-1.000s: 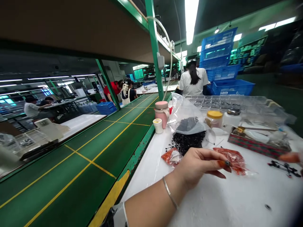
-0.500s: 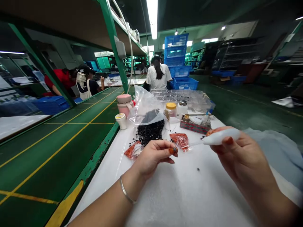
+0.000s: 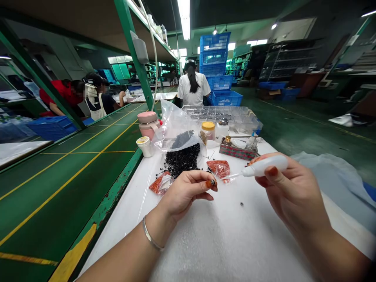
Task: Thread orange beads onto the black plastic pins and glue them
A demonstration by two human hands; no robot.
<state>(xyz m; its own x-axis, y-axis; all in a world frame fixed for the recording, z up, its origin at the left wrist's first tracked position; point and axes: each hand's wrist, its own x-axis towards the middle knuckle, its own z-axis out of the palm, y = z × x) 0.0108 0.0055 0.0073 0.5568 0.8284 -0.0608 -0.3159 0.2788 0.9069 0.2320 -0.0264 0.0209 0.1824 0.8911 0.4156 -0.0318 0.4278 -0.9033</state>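
My left hand pinches a small dark round piece between thumb and forefinger, above the white tabletop. Wrapped around a white squeeze bottle is my right hand. The bottle lies tilted on its side, and its thin clear nozzle points left, with the tip close to the dark piece. Whether the tip touches it I cannot tell. Below the nozzle a small dark ring rests on the table. Behind my left hand is a heap of black stemmed parts spilling from a clear plastic bag.
Two bags of orange-red bits lie near the heap. Beyond stand a pink container, a white cup, a yellow-lidded jar, a patterned box and a clear compartment tray. A green conveyor runs along the left.
Both hands stay in nearly the same pose, with the nozzle still by the small dark piece. The whole view has shifted slightly, so the scene sits a little further left and up.
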